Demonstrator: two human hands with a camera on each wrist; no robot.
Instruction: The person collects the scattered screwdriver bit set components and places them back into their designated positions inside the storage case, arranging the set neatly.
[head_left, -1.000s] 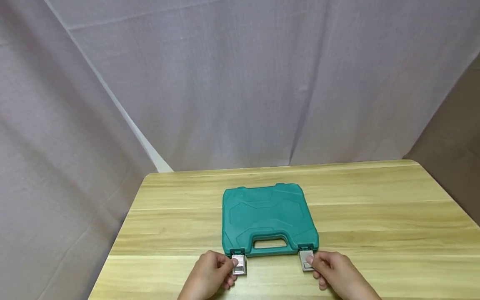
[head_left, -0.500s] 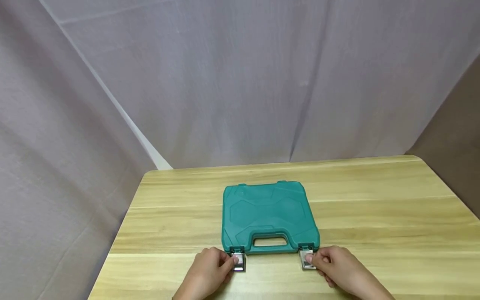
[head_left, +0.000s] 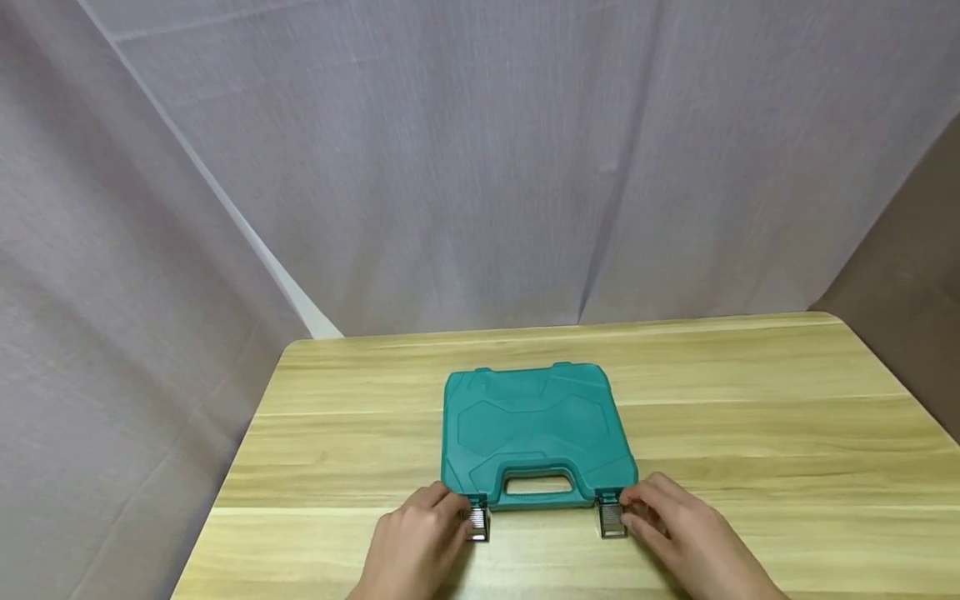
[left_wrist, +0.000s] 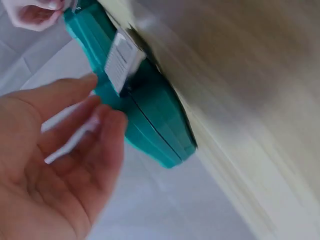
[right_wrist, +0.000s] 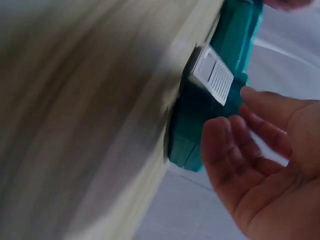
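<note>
The left hand (head_left: 416,550) lies at the near left corner of the flat teal plastic carrying case (head_left: 534,433), its fingers loosely extended and grasping nothing; in the left wrist view the fingertips (left_wrist: 107,117) reach the case's edge just below the left ribbed silver metal latch (head_left: 477,522), which stands flipped out from the case, just beyond the fingertips. Whether they touch the latch itself cannot be told.

The case lies closed and flat on the pale wooden table (head_left: 750,433), between the two hands, its handle slot facing the person.

The right ribbed silver metal latch (head_left: 612,518) also hangs flipped out, just left of the right hand (head_left: 686,542). That hand's fingers (right_wrist: 265,107) are relaxed and spread, holding nothing, their tips at the case's near right corner right beside the latch. A grey cloth backdrop (head_left: 480,167) hangs behind the table.
</note>
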